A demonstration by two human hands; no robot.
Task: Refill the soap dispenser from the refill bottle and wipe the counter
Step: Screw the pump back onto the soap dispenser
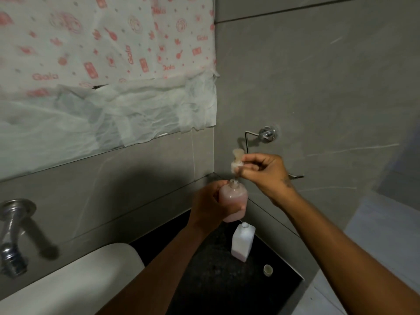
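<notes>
A: What fills the lower half of the frame?
B: A black counter [211, 264], lower centre, beside a white basin [75, 276].

A: And the hands?
B: Mid-frame, the left hand [210, 206] grips the pink-filled soap dispenser [233, 201]; the right hand [264, 171] pinches its pump [237, 159] just above (tube in the neck).

A: Smaller things?
B: The refill bottle [242, 242] stands uncapped below; its cap [268, 270] lies nearby.

Counter [204, 280] corner — refill bottle [242, 243], cap [268, 269]
</notes>
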